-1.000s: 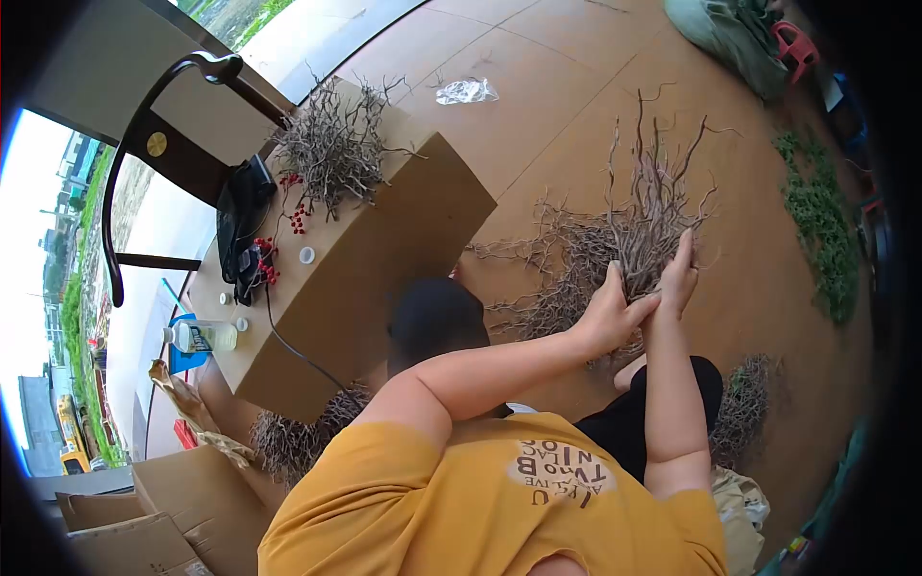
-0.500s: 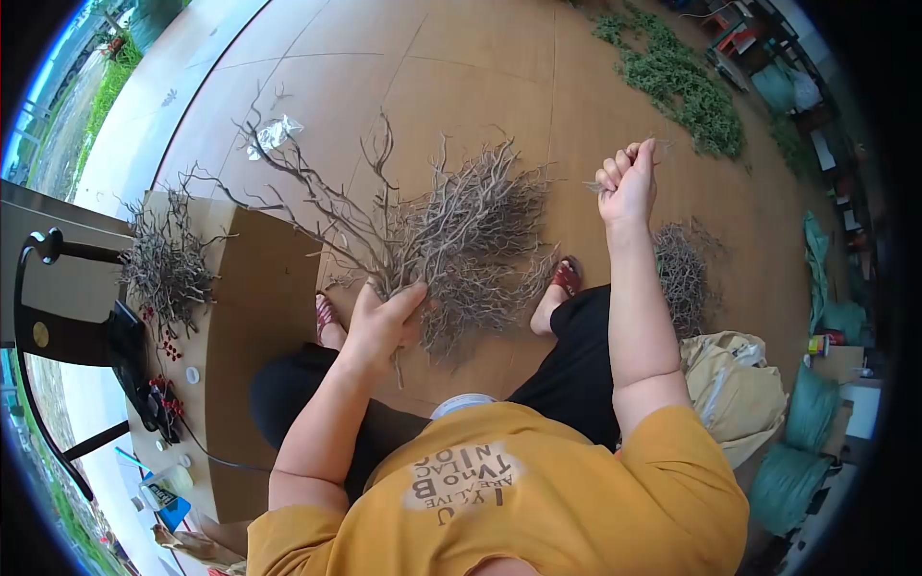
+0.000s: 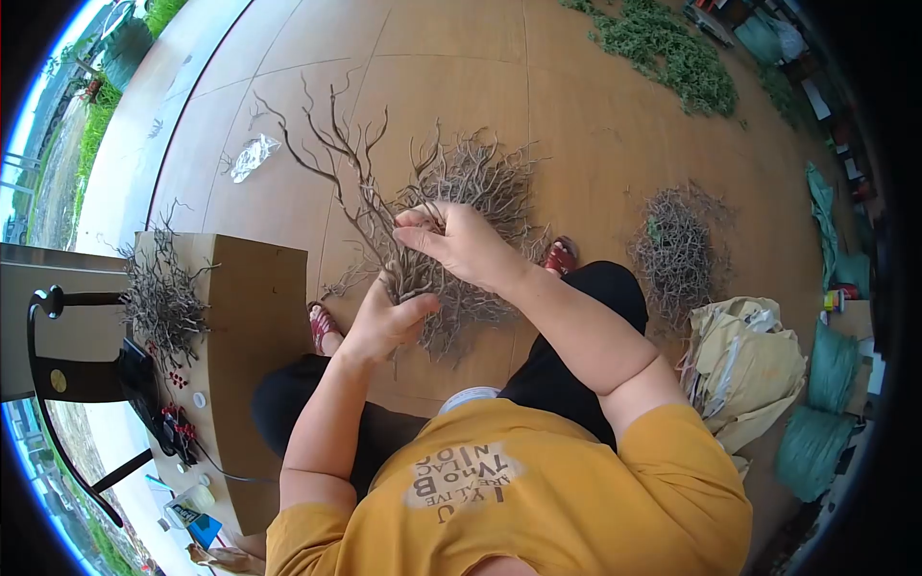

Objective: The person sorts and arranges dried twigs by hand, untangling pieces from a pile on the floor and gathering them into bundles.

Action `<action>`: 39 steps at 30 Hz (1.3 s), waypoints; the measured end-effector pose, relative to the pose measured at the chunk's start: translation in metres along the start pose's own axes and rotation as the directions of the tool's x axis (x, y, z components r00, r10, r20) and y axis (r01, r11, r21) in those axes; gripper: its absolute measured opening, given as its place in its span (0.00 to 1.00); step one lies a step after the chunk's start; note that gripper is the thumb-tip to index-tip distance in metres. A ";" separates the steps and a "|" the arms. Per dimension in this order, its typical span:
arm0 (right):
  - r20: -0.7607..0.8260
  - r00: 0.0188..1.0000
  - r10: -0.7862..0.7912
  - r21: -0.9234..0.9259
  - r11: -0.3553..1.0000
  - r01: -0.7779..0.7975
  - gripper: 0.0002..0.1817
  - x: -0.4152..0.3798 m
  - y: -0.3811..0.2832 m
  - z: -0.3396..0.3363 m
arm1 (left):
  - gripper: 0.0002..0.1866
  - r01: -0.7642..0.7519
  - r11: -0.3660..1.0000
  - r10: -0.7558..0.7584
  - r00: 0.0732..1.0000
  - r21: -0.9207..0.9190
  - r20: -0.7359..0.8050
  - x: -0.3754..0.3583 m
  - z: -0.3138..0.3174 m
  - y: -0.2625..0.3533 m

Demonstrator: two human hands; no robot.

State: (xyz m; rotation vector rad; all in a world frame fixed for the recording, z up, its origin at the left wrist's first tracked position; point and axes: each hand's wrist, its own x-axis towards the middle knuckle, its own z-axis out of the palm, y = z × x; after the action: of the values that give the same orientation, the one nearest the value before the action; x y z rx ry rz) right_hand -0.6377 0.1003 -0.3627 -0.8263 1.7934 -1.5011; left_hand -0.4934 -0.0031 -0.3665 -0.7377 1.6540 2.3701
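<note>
Branches [image 3: 369, 197], crooked, woody, fill clenched left fingers [image 3: 415, 307]; what right fingers [image 3: 423, 240] hold is unclear.

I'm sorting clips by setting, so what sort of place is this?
Probably an informal craft workspace, though I can't be certain: heaps of bare twigs and spread greenery lie on the floor, and a brown table bears another twig bunch and red berries.

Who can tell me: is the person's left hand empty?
No, the left hand is closed around the lower stems of a bunch of twigs.
</note>
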 end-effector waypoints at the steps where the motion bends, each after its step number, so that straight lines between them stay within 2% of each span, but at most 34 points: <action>1: -0.007 0.999 0.045 -0.024 0.999 -0.045 0.15 0.000 0.003 -0.001 | 0.18 0.000 0.999 0.000 1.000 0.033 -0.008 0.004 -0.001 -0.003; 2: -0.039 0.998 0.039 -0.139 0.989 -0.044 0.14 0.000 0.003 -0.001 | 0.22 -0.001 0.998 0.002 1.000 0.065 -0.017 0.009 -0.002 -0.007; 4: -0.096 0.995 0.016 -0.364 0.930 -0.050 0.13 -0.002 0.001 0.002 | 0.19 -0.305 0.941 0.323 0.940 0.148 -0.113 0.027 0.010 -0.032; 6: -0.162 0.984 -0.077 -0.343 0.939 0.017 0.12 -0.001 0.011 0.005 | 0.18 -0.358 0.910 0.398 0.896 0.209 -0.198 0.032 0.012 -0.037; 7: -0.193 0.973 -0.124 -0.337 0.940 0.053 0.12 0.000 0.018 0.008 | 0.18 -0.272 0.938 0.322 0.913 0.214 -0.249 0.030 0.010 -0.032; 10: -0.323 0.910 -0.259 -0.312 0.937 0.156 0.13 0.004 0.037 0.015 | 0.14 -0.190 0.981 0.191 0.937 0.033 -0.294 0.023 0.019 -0.005; 11: -0.367 0.860 -0.354 -0.330 0.914 0.235 0.15 0.005 0.037 0.018 | 0.13 -0.142 0.990 0.138 0.955 0.003 -0.263 0.022 0.020 0.000; 14: -0.371 0.898 -0.235 -0.238 0.959 0.153 0.19 0.003 0.017 0.015 | 0.13 0.041 0.999 -0.039 0.982 0.002 -0.187 0.019 0.018 0.010; 15: -0.395 0.886 -0.242 -0.177 0.967 0.185 0.19 0.006 0.020 0.015 | 0.14 0.109 0.994 -0.104 0.981 0.021 -0.166 0.018 0.016 0.011; 17: -0.450 0.859 -0.246 -0.054 0.967 0.249 0.20 0.015 0.030 0.018 | 0.15 0.041 0.997 -0.029 0.986 0.071 -0.167 0.018 0.017 0.012; 18: -0.479 0.875 -0.071 0.164 0.972 0.169 0.20 0.018 0.028 0.020 | 0.16 0.007 0.995 0.009 0.986 0.097 -0.164 0.018 0.017 0.012; 19: -0.472 0.875 0.104 0.376 0.922 0.093 0.20 0.021 0.025 0.018 | 0.14 -0.011 0.997 0.024 0.984 0.072 -0.175 0.017 0.017 0.013; 20: -0.519 0.784 0.339 0.649 0.754 0.103 0.20 0.034 0.024 -0.014 | 0.14 -0.015 0.997 0.027 0.986 0.073 -0.166 0.012 0.016 0.013; 21: -0.469 0.678 0.566 0.846 0.508 0.161 0.20 0.049 0.026 -0.066 | 0.13 -0.017 0.997 0.028 0.986 0.071 -0.162 0.000 0.015 0.009; 22: -0.557 0.723 0.408 0.808 0.468 0.359 0.21 0.054 0.049 -0.115 | 0.13 -0.021 0.997 0.032 0.987 0.075 -0.155 -0.010 0.012 0.006; 23: -0.629 0.725 0.281 0.713 0.580 0.394 0.20 0.044 0.036 -0.133 | 0.12 0.020 1.000 -0.020 0.994 -0.004 -0.107 -0.015 0.008 0.006; 24: -0.627 0.725 0.284 0.701 0.613 0.366 0.20 0.040 0.021 -0.125 | 0.12 0.040 0.997 -0.048 0.992 -0.070 -0.113 -0.016 0.004 0.009; 26: -0.611 0.734 0.295 0.677 0.676 0.292 0.19 0.036 0.001 -0.099 | 0.12 0.077 0.974 -0.107 0.985 -0.211 -0.134 -0.017 -0.003 0.013; 27: -0.518 0.815 0.261 0.721 0.646 0.251 0.18 0.035 0.007 -0.094 | 0.13 0.028 0.961 -0.050 0.996 -0.275 -0.071 -0.014 -0.010 0.014; 28: -0.528 0.807 0.264 0.703 0.670 0.241 0.18 0.035 0.009 -0.091 | 0.14 0.021 0.959 -0.053 0.993 -0.284 -0.105 -0.013 -0.015 0.018; 30: -0.549 0.797 0.252 0.659 0.717 0.227 0.18 0.035 0.006 -0.089 | 0.14 -0.012 0.924 -0.010 0.998 -0.381 -0.056 -0.012 -0.029 0.016; 31: -0.533 0.793 0.295 0.696 0.685 0.213 0.18 0.033 0.007 -0.089 | 0.14 -0.030 0.921 0.018 0.999 -0.388 -0.035 -0.014 -0.033 0.017; 34: -0.196 0.921 0.337 0.885 0.465 0.019 0.15 0.029 0.044 -0.083 | 0.14 -0.066 0.907 0.083 0.996 -0.416 0.022 -0.019 -0.037 0.018; 36: 0.022 0.885 0.465 0.918 0.341 -0.202 0.15 0.020 0.032 -0.049 | 0.13 -0.069 0.896 0.101 0.994 -0.438 0.050 -0.018 -0.036 0.017; 38: 0.193 0.907 0.375 0.922 0.247 -0.298 0.15 0.013 0.024 -0.019 | 0.13 -0.030 0.887 0.082 0.992 -0.461 0.092 -0.017 -0.030 0.018; 39: 0.217 0.922 0.322 0.926 0.232 -0.299 0.15 0.011 0.020 -0.010 | 0.13 -0.008 0.882 0.070 0.991 -0.471 0.115 -0.016 -0.027 0.018</action>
State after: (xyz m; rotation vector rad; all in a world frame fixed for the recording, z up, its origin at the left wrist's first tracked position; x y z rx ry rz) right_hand -0.6539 0.1000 -0.3821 0.1999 0.6302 -1.8726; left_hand -0.4784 -0.0321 -0.3510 -0.6008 1.0534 2.8185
